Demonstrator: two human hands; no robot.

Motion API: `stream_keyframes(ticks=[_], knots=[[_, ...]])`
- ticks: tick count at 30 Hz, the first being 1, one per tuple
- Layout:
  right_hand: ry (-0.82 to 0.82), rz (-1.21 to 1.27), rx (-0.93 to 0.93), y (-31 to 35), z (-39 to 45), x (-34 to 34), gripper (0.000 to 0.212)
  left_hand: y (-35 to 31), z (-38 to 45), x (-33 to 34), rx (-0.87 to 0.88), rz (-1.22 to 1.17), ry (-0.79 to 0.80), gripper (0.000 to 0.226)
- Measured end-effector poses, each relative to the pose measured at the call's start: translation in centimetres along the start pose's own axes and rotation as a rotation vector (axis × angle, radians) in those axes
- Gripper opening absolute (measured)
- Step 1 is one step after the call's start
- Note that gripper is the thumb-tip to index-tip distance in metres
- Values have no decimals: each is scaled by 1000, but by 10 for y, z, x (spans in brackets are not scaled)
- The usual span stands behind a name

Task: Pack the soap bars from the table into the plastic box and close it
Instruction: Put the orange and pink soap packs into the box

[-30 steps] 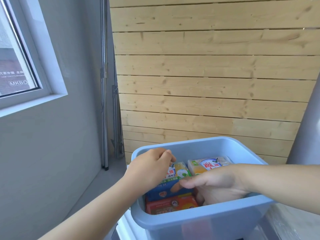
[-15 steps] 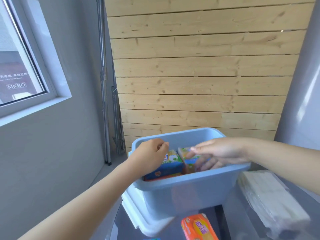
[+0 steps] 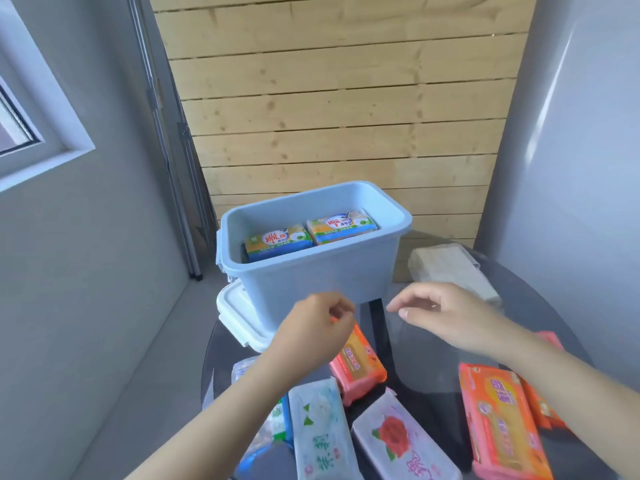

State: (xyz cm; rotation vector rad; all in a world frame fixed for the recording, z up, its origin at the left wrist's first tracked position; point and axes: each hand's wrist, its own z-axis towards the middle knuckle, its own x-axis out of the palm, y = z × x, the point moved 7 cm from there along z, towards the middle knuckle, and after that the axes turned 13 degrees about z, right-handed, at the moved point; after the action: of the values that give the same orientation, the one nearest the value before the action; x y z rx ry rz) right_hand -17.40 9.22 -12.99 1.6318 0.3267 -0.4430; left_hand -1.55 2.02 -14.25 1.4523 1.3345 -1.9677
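Both hands empty, fingers loosely curled: left hand (image 3: 317, 325) & right hand (image 3: 450, 317) hover over soap bars (image 3: 358, 367) in front of blue box (image 3: 311, 271), lid off.

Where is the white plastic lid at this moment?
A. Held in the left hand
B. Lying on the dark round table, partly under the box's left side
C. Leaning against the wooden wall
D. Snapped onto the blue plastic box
B: the white plastic lid lies flat on the dark round table, tucked partly beneath the open blue plastic box; both hands are empty.
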Motion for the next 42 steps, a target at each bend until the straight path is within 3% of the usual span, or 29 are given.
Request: stream_keyframes(ticks=[7,11,15,23,29,32,35,39,42], knots=[[67,-183,174,-69,-15,4,15,-14,-4,67,25,17,137,28],[253,-467,304,-94,-32,-15,63,-38,-7,94,102,-51,194,27],[367,-522,381,-113,-48,-24,104,-60,-8,121,103,-92,287,28],[271,-479,266,-115,-40,-22,72,-77,-10,143,-35,-293,583,32],[129,-374,262,-127,-50,-22,68,-84,-24,149,-191,-741,761,28],[47,-164,211,-126,-53,-18,60,-88,-26,150,-216,-848,721,28],[-104,-52,133,-117,-54,-30,67,-87,-17,144,-232,-892,612,30],[-187,28,81,-109,-56,-48,65,-87,-1,137,-208,-806,509,40],[-233,-5,49,-108,-61,-66,60,-92,7,139,-257,-883,461,47]])
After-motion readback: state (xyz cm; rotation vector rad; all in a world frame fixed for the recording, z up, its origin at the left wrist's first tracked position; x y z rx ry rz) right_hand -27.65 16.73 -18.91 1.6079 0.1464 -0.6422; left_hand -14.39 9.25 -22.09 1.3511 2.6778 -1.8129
